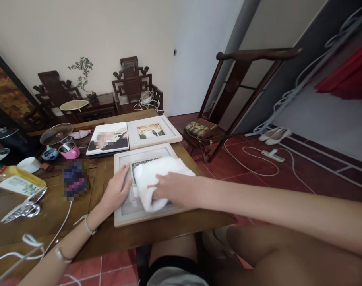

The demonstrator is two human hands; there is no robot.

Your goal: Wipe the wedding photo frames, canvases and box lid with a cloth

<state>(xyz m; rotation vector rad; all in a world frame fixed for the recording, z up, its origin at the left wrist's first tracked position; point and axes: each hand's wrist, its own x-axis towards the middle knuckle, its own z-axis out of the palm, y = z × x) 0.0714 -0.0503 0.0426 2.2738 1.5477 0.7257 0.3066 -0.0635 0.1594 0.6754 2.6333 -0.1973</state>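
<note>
A light wooden picture frame [120,212] lies flat at the near edge of the wooden table, a photo partly visible in its middle. My left hand [118,186] rests on the frame's left side, fingers stretched out and thumb lying over the border. A white cloth [152,171], thick and folded, covers much of the frame's centre and right. Pressed down on that cloth is my right hand [171,188], its fingers bent into the fabric. Just beyond lie another framed photo [151,132] and a photo album [109,137], side by side.
On the table's left are a pixelated phone-like object [75,180] on a cable, scissors [26,208], an oil bottle [21,180], a pink cup [70,151] and a glass lid [56,134]. A wooden chair [234,83] holding a plaid bag [197,128] stands right of the table.
</note>
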